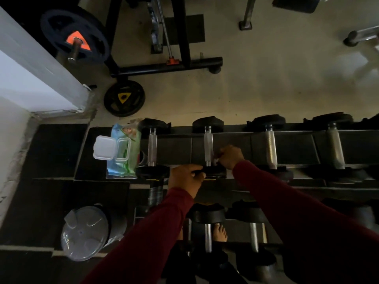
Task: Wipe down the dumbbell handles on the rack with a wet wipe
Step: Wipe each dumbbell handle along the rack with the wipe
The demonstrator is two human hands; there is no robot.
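We look down on the dumbbell rack (231,140), its top tier running from 9 to 3 o'clock across the middle of the view. Four dumbbells lie on that tier, handles pointing away from us. The second dumbbell from the left (208,145) is the one under attention. Our left hand (185,178) grips its near black head, fingers curled over the top edge. Our right hand (230,156) sits just to the 3 o'clock side of the handle's near end, fingers bunched and pinching a small white wet wipe (215,160) against the base of the handle; little of the wipe shows. Both arms wear dark red sleeves.

At 9 o'clock from the first dumbbell (152,146), the wipes packet (125,149) lies on the rack's end with its white lid flipped open. A lidded bin (86,232) stands on the floor at 7 o'clock. Weight plates (124,98) lean at 11 o'clock. A lower tier holds more dumbbells at 6 o'clock.
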